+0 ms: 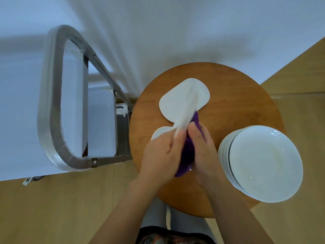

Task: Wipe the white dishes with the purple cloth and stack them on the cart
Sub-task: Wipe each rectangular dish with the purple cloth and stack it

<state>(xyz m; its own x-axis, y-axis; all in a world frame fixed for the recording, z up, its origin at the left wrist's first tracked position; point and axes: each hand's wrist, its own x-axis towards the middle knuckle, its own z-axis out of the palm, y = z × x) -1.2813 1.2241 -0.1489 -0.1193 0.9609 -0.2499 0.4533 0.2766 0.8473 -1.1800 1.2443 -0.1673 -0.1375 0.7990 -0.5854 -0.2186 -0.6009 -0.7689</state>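
Observation:
Above a round wooden table (237, 95), my left hand (161, 154) grips a white dish (186, 111) held on edge, its rim seen blurred. My right hand (202, 147) holds the purple cloth (187, 154) against the dish, the cloth bunched between both hands. A flat white rounded plate (182, 97) lies on the table behind the hands. Another white dish (159, 132) peeks out under my left hand. A stack of several white round plates (263, 162) stands at the table's right edge. The metal cart (58, 103) is at the left.
The cart has a curved steel handle and a white tray (102, 120) on its shelf. A white wall fills the top of the view. Light wooden floor (52, 208) surrounds the table. My legs show below the table's near edge.

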